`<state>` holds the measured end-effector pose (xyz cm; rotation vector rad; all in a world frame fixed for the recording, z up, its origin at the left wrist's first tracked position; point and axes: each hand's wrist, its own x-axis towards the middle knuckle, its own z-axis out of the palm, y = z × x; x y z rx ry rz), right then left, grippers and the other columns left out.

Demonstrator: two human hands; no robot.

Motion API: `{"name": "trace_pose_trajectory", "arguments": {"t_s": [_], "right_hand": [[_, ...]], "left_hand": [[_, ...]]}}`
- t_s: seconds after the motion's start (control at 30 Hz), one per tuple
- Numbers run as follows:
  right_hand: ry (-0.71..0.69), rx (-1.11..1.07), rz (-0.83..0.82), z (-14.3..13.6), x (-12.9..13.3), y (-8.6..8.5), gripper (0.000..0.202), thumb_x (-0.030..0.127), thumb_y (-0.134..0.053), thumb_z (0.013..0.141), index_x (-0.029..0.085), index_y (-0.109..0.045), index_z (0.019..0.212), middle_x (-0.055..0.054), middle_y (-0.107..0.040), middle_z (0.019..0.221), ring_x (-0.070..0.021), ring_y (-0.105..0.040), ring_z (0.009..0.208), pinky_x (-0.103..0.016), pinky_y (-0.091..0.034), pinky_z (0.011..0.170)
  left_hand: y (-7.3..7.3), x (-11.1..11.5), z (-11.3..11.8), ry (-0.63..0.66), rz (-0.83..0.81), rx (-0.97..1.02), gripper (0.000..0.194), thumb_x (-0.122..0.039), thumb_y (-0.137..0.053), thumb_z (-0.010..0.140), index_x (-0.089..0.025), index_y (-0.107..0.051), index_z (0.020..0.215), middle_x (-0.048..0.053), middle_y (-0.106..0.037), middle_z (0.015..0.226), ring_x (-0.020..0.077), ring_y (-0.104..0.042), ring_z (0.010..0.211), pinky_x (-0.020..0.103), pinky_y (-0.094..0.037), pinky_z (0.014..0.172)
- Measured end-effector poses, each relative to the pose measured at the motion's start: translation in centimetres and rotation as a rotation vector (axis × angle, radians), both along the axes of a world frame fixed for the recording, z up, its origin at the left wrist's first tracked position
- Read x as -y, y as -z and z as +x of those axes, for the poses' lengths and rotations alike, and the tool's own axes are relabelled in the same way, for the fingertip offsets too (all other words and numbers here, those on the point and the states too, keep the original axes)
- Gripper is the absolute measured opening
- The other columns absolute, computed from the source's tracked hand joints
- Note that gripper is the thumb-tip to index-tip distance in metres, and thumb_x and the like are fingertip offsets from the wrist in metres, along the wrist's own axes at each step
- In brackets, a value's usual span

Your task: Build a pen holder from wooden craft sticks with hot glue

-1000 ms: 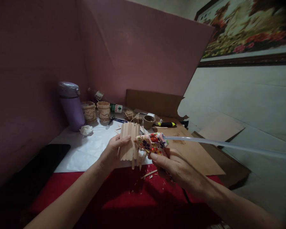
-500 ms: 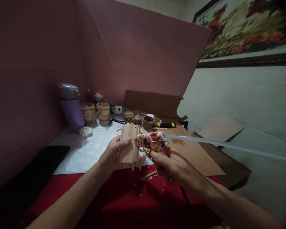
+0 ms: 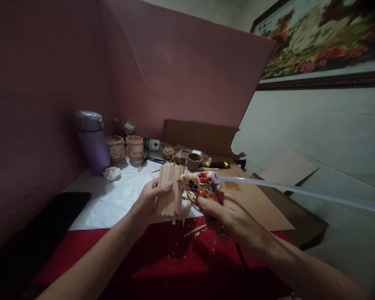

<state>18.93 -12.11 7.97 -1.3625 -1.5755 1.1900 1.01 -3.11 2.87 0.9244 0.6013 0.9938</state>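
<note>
A panel of pale wooden craft sticks (image 3: 168, 200), set side by side, is gripped at its left edge by my left hand (image 3: 150, 199), the thumb lying across its face. My right hand (image 3: 223, 210) is wrapped round a flower-patterned glue gun (image 3: 200, 183). The gun's tip points left and is at the panel's right part; whether it touches cannot be told. A long clear glue stick (image 3: 284, 189) sticks out of the gun's back end toward the right. Thin wood pieces (image 3: 195, 230) and small chips lie on the red cloth below.
A purple bottle (image 3: 93, 143), two carved-looking cups (image 3: 135, 148), crumpled white tissue (image 3: 112, 173) and white sheet (image 3: 96, 204) are at left. Behind the hands are twine (image 3: 173, 155), a small brown cup (image 3: 194, 161) and a yellow-black tool (image 3: 218, 164). Brown board (image 3: 262, 208) lies right.
</note>
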Motion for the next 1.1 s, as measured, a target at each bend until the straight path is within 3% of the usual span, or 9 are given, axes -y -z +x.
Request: {"name": "trace_pose_trajectory", "arguments": {"t_s": [0.53,0.83,1.1], "right_hand": [[0.058,-0.036,0.064,-0.6,-0.2,0.1,0.038,0.051,-0.049,0.092,0.02,-0.054,0.07,0.005,-0.042,0.05,-0.01,-0.038,0.047,-0.025,-0.032,0.046],[0.067,-0.102,0.076,-1.8,-0.4,-0.7,0.038,0.051,-0.05,0.09,0.021,-0.046,0.065,0.006,-0.042,0.049,-0.0077,-0.035,0.043,-0.023,-0.027,0.041],[0.048,-0.098,0.074,-1.8,-0.5,-0.3,0.037,0.049,-0.049,0.091,0.021,-0.045,0.068,0.008,-0.041,0.049,-0.0071,-0.034,0.041,-0.022,-0.026,0.04]], "left_hand": [[0.2,0.1,0.2,-0.02,-0.014,0.048,0.054,-0.031,-0.082,0.061,-0.012,-0.062,0.107,0.011,-0.072,0.09,0.0229,-0.067,0.07,0.035,-0.055,0.064],[0.6,-0.1,-0.1,0.103,-0.117,0.112,0.041,-0.037,-0.075,0.071,-0.013,-0.07,0.104,0.012,-0.074,0.09,0.0265,-0.07,0.078,0.041,-0.056,0.074],[0.8,-0.2,-0.2,0.162,-0.133,0.173,0.037,-0.038,-0.071,0.076,-0.014,-0.069,0.104,0.011,-0.073,0.085,0.0248,-0.069,0.076,0.042,-0.055,0.074]]}}
